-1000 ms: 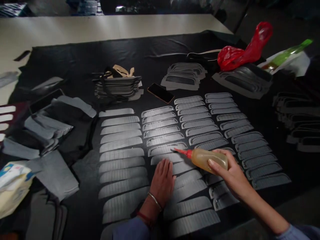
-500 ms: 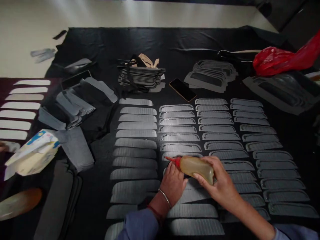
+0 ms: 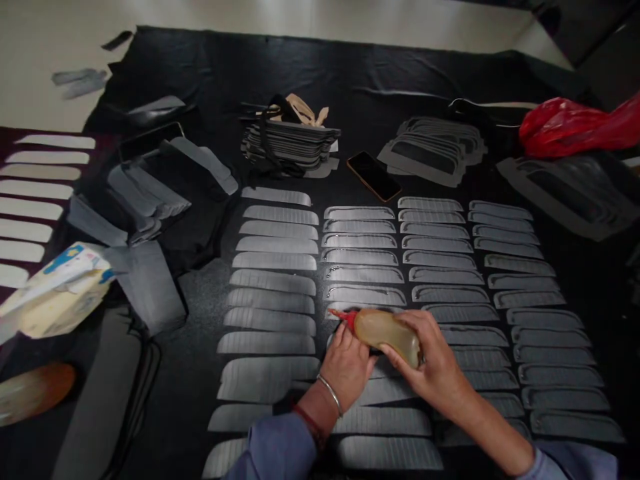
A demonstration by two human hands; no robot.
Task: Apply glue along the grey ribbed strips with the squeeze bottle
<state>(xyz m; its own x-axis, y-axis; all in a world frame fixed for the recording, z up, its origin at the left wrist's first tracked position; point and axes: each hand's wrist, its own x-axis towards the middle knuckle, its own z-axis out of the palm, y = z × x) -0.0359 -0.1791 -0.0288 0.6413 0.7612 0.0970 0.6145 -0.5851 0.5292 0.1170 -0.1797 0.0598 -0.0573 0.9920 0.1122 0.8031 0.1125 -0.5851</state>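
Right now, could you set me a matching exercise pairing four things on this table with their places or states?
1. bottle
2. phone
3. red bag
4. left hand

a. far right edge of the cloth
b. flat on a grey strip
c. held in the right hand
d. lying beyond the strip rows

Pairs: 1-c, 2-d, 3-a, 4-b

translucent plastic bottle (image 3: 390,331), matt black cloth (image 3: 300,73)

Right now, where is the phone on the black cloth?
In the head view the phone lies flat, upper centre, between the tied stack of grey pieces on its left and a fanned pile of framed pieces on its right.
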